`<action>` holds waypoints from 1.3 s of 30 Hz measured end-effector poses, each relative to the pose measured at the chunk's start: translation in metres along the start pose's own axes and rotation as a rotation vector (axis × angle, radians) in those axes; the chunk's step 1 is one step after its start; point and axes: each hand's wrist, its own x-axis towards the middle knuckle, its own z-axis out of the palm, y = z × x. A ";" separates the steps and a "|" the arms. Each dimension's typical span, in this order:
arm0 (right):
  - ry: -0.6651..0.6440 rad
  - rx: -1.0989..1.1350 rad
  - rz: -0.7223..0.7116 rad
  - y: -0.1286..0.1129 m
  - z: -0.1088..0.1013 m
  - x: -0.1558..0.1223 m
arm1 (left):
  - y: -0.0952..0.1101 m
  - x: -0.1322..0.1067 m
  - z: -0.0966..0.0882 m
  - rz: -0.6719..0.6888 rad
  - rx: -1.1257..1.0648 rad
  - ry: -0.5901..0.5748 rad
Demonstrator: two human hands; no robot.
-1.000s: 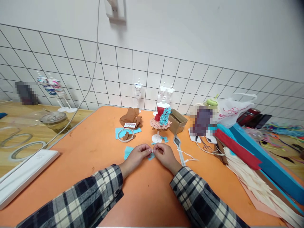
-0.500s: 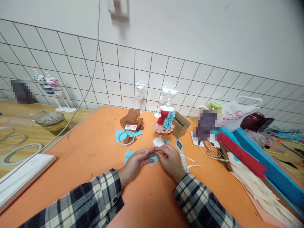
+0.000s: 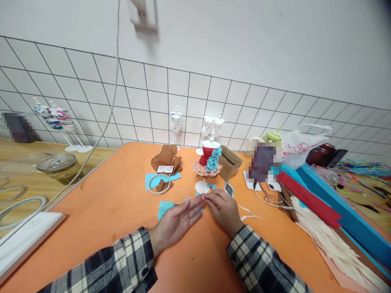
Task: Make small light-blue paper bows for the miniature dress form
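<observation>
Palm turned up and fingers stretched out, my left hand (image 3: pixel 174 223) is over the orange table. My right hand (image 3: pixel 225 208) pinches a tiny white piece (image 3: pixel 203 196) at the tips of my left fingers; its kind is too small to make out. Light blue cloth (image 3: pixel 165 208) lies partly hidden behind my left hand. Just beyond my hands stands a small dress form (image 3: pixel 208 156) in a red bodice with blue ruffles and a peach frilled skirt. A small blue bow-like piece (image 3: pixel 211 186) lies by its round white base (image 3: pixel 201 187).
Left of the dress form are brown cloth (image 3: pixel 165 156) and a hoop (image 3: pixel 149 184). A cardboard box (image 3: pixel 234 165) stands behind it. Scissors (image 3: pixel 269 198), cords and fabric strips (image 3: pixel 308 179) lie right. A white power strip (image 3: pixel 33 240) lies at left.
My left hand has turned its palm further up and its fingers have straightened. My right hand has shifted slightly right and down, showing the white piece. The view has tilted slightly.
</observation>
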 end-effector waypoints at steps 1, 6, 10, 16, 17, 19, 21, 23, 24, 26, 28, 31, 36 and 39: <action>-0.009 -0.011 -0.006 0.000 0.001 -0.001 | -0.001 0.000 0.000 -0.002 0.014 0.003; -0.036 -0.031 0.001 -0.004 0.000 -0.001 | -0.002 -0.001 0.002 0.009 0.151 0.048; -0.033 0.052 0.173 -0.008 0.001 0.001 | -0.005 0.001 0.002 0.127 0.519 0.126; -0.015 0.206 0.281 -0.019 0.004 0.002 | -0.007 0.007 0.000 0.196 0.798 0.276; -0.005 0.214 0.282 -0.021 0.003 0.002 | -0.007 0.007 0.001 0.213 0.813 0.289; 0.018 0.208 0.279 -0.025 0.001 0.003 | -0.006 0.006 0.005 0.254 0.837 0.340; 0.021 0.179 0.258 -0.027 -0.001 0.003 | -0.007 0.004 0.011 0.283 0.834 0.407; 0.009 0.145 0.235 -0.028 -0.001 0.002 | -0.008 0.003 0.016 0.300 0.831 0.457; 0.004 0.134 0.228 -0.028 -0.002 0.002 | -0.009 0.002 0.018 0.312 0.840 0.472; -0.004 0.127 0.219 -0.027 -0.001 0.001 | -0.011 0.002 0.020 0.337 0.872 0.486; -0.006 0.127 0.215 -0.026 -0.002 0.001 | -0.012 0.003 0.020 0.340 0.892 0.490; 0.027 0.117 0.234 -0.024 -0.003 0.001 | -0.010 0.004 0.017 0.311 0.850 0.517; -0.004 0.087 0.109 -0.023 -0.006 0.002 | -0.007 0.003 0.015 0.330 0.835 0.540; -0.023 0.050 0.018 -0.025 -0.007 0.003 | -0.007 0.003 0.014 0.360 0.920 0.491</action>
